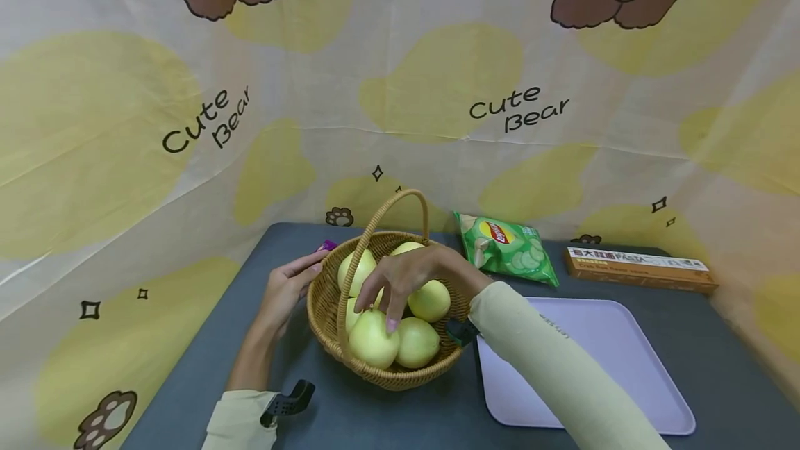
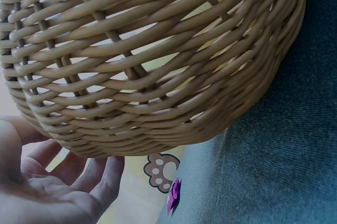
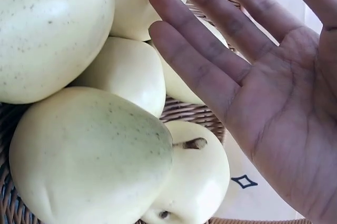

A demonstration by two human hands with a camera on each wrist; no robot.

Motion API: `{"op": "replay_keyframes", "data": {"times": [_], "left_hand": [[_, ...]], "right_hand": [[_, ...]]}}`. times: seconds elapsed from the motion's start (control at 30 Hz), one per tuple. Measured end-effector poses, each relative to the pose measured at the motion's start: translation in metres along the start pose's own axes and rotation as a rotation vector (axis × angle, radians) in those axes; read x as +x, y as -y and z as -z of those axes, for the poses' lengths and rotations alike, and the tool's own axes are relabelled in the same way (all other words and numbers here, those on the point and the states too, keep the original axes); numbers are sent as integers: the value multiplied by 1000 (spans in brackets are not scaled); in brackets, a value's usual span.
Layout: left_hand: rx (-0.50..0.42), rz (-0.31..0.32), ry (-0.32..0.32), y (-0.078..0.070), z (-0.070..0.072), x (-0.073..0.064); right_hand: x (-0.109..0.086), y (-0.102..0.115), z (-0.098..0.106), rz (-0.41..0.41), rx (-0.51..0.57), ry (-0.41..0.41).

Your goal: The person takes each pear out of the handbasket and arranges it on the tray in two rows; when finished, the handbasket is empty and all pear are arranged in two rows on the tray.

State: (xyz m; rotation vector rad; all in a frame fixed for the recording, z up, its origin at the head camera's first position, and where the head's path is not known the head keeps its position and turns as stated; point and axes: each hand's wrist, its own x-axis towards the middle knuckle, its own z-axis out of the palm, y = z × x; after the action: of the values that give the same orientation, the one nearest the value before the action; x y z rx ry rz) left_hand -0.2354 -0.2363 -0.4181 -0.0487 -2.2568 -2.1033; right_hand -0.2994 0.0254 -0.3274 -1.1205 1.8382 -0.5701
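A wicker basket (image 1: 390,382) with a tall arched handle holds several pale green-yellow pears (image 1: 419,342). My left hand (image 1: 284,292) is at the basket's left rim; in the left wrist view its loosely bent fingers (image 2: 108,179) lie against the outer wall. Over the pears, my right hand (image 1: 400,276) reaches down from the right. Its thumb and fingers straddle the top of the front pear (image 1: 373,340). In the right wrist view two fingers of the right hand (image 3: 274,92) hang free beside a pear cut off at the top edge.
A pale lilac tray (image 1: 600,360) lies right of the basket, partly under the right forearm. Behind it are a green Lay's chip bag (image 1: 509,248) and a long brown box (image 1: 640,269). A small purple wrapper (image 1: 328,245) sits behind the left fingertips. A printed cloth hangs around the table.
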Motion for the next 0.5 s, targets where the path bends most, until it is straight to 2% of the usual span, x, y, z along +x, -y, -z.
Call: {"op": "replay_keyframes", "data": {"times": [0.27,0.5], "left_hand": [[-11,-11,5,0,-1,1],[-9,-4,-8,0,0,0]], "right_hand": [[1,2,-4,1,-34,13],[6,2,-6,105,-10,60]]}}
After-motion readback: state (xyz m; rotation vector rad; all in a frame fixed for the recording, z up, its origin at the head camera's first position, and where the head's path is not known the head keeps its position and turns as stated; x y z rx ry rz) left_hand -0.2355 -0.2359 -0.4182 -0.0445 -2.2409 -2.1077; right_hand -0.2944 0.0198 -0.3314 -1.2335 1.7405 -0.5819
